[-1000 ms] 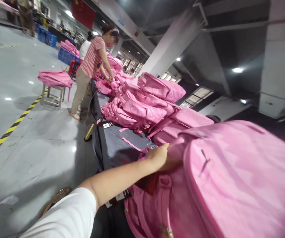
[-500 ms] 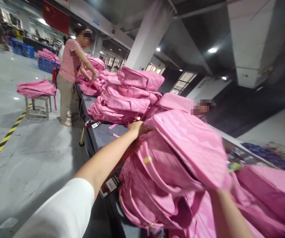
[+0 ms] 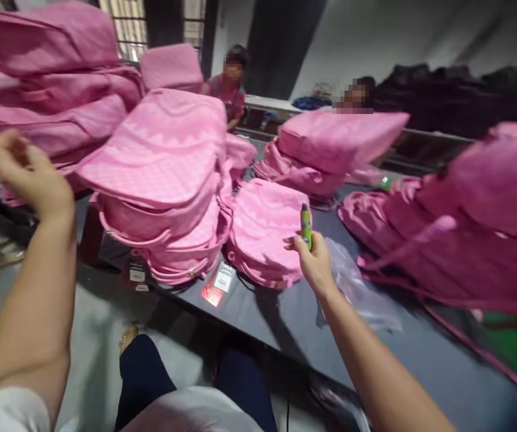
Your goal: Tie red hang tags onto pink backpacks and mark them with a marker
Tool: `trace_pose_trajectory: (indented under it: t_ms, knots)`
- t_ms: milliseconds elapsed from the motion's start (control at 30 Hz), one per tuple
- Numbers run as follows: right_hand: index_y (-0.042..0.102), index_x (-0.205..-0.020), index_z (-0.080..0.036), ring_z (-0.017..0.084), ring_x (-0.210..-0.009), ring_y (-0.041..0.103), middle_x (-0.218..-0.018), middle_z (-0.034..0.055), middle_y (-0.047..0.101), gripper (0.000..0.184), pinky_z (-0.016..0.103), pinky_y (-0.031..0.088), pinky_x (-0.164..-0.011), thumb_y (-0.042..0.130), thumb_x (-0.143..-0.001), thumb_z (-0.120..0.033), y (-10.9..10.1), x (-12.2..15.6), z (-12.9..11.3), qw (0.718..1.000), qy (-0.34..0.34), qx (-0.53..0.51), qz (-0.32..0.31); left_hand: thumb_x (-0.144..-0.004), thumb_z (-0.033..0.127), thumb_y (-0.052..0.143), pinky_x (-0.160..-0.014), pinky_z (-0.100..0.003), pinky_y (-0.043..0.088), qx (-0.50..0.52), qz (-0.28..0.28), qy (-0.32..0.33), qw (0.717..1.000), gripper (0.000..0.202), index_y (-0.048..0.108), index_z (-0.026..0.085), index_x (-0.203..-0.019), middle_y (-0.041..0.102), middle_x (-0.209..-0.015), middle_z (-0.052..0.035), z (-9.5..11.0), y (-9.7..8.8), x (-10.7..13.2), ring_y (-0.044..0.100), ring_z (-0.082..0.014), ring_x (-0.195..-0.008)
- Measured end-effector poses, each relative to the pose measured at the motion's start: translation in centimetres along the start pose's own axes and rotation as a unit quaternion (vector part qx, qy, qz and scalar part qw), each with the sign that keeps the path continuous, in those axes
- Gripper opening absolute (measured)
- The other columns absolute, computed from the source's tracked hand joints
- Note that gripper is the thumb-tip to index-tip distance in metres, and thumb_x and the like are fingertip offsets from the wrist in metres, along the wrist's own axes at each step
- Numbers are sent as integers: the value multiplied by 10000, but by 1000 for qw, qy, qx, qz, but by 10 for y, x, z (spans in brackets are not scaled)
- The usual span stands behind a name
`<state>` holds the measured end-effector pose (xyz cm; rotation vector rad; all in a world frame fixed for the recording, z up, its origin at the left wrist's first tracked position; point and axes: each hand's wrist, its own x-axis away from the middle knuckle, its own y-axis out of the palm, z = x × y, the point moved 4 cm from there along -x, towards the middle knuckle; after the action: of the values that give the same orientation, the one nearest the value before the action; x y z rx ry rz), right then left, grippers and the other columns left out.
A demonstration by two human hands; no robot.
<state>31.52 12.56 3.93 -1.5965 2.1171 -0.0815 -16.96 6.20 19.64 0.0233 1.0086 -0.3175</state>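
My right hand (image 3: 315,261) is closed around a slim green stick with a dark tip (image 3: 306,227), which points upward; its exact kind I cannot make out. Just left of that hand, a pink backpack (image 3: 267,225) lies flat on the dark table (image 3: 280,312). My left hand (image 3: 33,174) is raised at the left, its fingers loosely curled and apart, slightly blurred, with nothing visible in them. Between the hands stands a stack of pink backpacks (image 3: 159,156), the top one lying with its patterned front up. A tag (image 3: 222,281) lies by the table edge.
More pink backpacks are piled at the left (image 3: 51,96), at the back (image 3: 330,144) and at the right (image 3: 478,222). A clear plastic bag (image 3: 361,294) lies right of my right hand. Two people, one in a patterned shirt (image 3: 229,96), are across the table.
My view has swung right and down. Both hands have come off the backpack, which now rests on the stack. The green stick now shows in my right hand.
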Motion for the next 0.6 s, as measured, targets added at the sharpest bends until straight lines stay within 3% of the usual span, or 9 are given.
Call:
trace_pose_trajectory:
  t_ms: [67, 100, 167, 200, 233, 300, 400, 500, 600]
  knots:
    - [553, -991, -203, 195, -703, 614, -823, 35, 656, 371, 366, 510, -734, 541, -832, -538, -47, 53, 40, 994, 31, 95, 35, -978, 212, 371, -987, -381, 433, 68, 32, 83, 994, 334, 534, 65, -1231, 600, -1173, -52, 43, 5, 38, 550, -148, -1097]
    - [564, -995, -201, 216, -731, 620, -840, 53, 664, 366, 384, 510, -740, 515, -844, -530, -67, 79, 60, 987, 45, 146, 49, -962, 209, 429, -975, -352, 461, 114, -15, 147, 983, 308, 550, 101, -1224, 617, -1156, -43, 71, 10, 68, 568, -142, -1077]
    - [581, -1016, -186, 274, -872, 645, -965, 122, 690, 334, 463, 504, -836, 454, -871, -460, -99, 123, 94, 964, 44, 252, 65, -933, 219, 534, -975, -342, 512, 189, -244, 284, 908, 292, 577, 187, -1220, 652, -1141, -48, 129, 34, 150, 606, -163, -1088]
    - [585, -1023, -177, 310, -998, 638, -1088, 165, 684, 310, 524, 472, -920, 426, -883, -403, -111, 139, 106, 949, 27, 306, 68, -933, 255, 557, -998, -356, 509, 185, -387, 351, 832, 308, 584, 206, -1236, 642, -1227, -72, 155, 50, 199, 598, -187, -1149]
    - [588, -1019, -168, 344, -1142, 595, -1231, 199, 644, 284, 587, 409, -1003, 407, -889, -345, -120, 151, 114, 931, 4, 357, 70, -912, 323, 610, -1038, -405, 484, 155, -481, 387, 771, 402, 571, 203, -1293, 568, -1370, -123, 174, 66, 243, 547, -243, -1256]
    - [592, -1001, -154, 386, -1370, 421, -1467, 212, 484, 249, 678, 252, -1103, 394, -895, -262, -130, 159, 124, 900, -39, 428, 65, -863, 364, 685, -1151, -487, 367, 72, -590, 357, 720, 611, 491, 192, -1416, 369, -1555, -179, 195, 105, 307, 375, -314, -1434]
    - [602, -1025, -143, 375, -1468, 275, -1560, 180, 371, 260, 665, 178, -1155, 385, -925, -246, -134, 136, 137, 893, -64, 444, 35, -838, 409, 709, -1206, -567, 220, -36, -635, 286, 717, 801, 357, 168, -1516, 192, -1627, -210, 203, 163, 350, 200, -365, -1512]
    - [586, -1175, -120, 334, -1417, 380, -1467, 191, 492, 351, 569, 271, -1161, 379, -946, -288, -129, 95, 167, 914, -8, 404, -36, -849, 470, 681, -1180, -532, 284, -81, -648, 273, 707, 778, 387, 152, -1495, 351, -1560, -210, 199, 199, 362, 326, -351, -1458]
    - [526, -1298, -50, 354, -1309, 495, -1345, 253, 572, 461, 534, 384, -1086, 390, -917, -271, -138, 77, 211, 915, 74, 392, -60, -882, 451, 638, -1143, -433, 356, -81, -651, 284, 700, 655, 456, 181, -1451, 497, -1465, -154, 190, 212, 368, 444, -281, -1374]
